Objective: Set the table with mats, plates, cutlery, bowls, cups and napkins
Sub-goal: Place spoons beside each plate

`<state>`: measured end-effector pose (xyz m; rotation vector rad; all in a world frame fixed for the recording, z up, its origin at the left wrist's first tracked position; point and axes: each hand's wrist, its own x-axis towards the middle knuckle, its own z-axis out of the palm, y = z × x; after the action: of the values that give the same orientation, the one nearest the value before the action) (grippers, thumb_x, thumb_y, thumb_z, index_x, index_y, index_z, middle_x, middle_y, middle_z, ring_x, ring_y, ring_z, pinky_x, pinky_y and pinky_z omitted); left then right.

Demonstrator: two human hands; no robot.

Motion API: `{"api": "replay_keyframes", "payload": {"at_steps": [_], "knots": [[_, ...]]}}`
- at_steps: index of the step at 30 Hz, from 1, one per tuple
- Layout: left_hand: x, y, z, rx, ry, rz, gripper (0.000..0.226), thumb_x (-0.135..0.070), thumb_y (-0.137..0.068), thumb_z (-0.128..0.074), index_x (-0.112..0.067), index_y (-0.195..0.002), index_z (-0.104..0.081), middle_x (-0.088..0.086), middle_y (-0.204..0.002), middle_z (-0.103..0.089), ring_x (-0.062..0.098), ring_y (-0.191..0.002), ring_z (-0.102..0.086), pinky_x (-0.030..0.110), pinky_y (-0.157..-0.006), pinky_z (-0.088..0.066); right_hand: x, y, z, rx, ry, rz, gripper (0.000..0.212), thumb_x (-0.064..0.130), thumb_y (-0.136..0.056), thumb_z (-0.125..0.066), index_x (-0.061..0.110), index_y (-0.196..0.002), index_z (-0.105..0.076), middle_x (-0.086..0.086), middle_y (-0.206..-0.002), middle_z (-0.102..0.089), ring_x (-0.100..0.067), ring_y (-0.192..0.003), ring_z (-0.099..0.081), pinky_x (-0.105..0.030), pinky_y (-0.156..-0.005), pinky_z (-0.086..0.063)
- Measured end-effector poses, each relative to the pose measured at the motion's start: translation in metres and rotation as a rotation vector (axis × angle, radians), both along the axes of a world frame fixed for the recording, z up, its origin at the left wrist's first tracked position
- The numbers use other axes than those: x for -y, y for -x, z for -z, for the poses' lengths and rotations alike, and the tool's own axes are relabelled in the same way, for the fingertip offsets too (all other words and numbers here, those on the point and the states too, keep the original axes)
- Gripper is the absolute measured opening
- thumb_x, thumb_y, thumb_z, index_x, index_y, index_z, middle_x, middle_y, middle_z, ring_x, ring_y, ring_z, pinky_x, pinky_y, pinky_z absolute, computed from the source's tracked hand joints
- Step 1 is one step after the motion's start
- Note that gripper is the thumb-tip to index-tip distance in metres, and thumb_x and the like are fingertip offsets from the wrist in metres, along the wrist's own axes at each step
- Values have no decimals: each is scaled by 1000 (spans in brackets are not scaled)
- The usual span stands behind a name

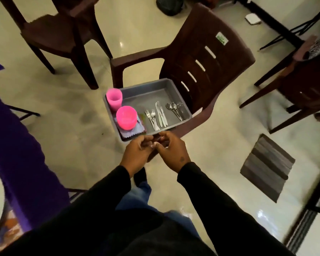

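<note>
Head view: grey tray [175,93] sits on brown chair [201,61], not yet emptied. It holds one pink cup [114,99], one pink bowl [126,117] on folded napkins [131,133], forks [151,118] (about three), knives [161,115] (two or three), spoons [175,109] (three or so). Table barely in frame, so most of the setting looks left to do. Left hand [137,156] and right hand [171,151] are near the tray's front edge, fingers loosely curled; can't tell if either grasps anything.
</note>
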<state>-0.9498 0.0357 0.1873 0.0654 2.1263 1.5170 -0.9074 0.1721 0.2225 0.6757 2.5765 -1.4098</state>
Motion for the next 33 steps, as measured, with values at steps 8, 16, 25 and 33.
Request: {"api": "replay_keyframes", "payload": {"at_steps": [8, 16, 25, 33], "knots": [[-106, 101, 52, 163, 32, -1, 17, -17, -95, -66, -25, -111, -65, 0, -102, -70, 18, -95, -66, 42, -89, -53, -99, 112, 49, 112, -5, 169, 48, 36, -94, -63, 11, -134, -53, -5, -120, -62, -18, -109, -60, -31, -93, -50], [-191, 158, 111, 265, 136, -109, 23, -19, -96, -67, -15, -119, -67, 1, -106, -71, 17, -104, -67, 35, -96, -53, -178, 215, 133, 284, 96, 185, 50, 41, -96, -58, 9, -134, -53, -11, -126, -62, -25, -118, -57, -31, -97, -43], [-268, 228, 222, 497, 233, -239, 10, -14, -94, -64, -17, -103, -69, -1, -96, -69, 27, -94, -67, 41, -91, -54, -239, 272, 257, 569, -2, 30, 36, 30, -93, -51, 10, -122, -61, -13, -120, -66, -32, -112, -61, -33, -89, -45], [-285, 252, 286, 475, 415, -242, 13, -20, -96, -59, -17, -91, -71, 7, -93, -74, 25, -87, -71, 40, -81, -60, -246, 295, 320, 698, -181, -46, 28, 10, -94, -58, 3, -122, -59, -17, -124, -64, -34, -112, -63, -39, -92, -53]]}}
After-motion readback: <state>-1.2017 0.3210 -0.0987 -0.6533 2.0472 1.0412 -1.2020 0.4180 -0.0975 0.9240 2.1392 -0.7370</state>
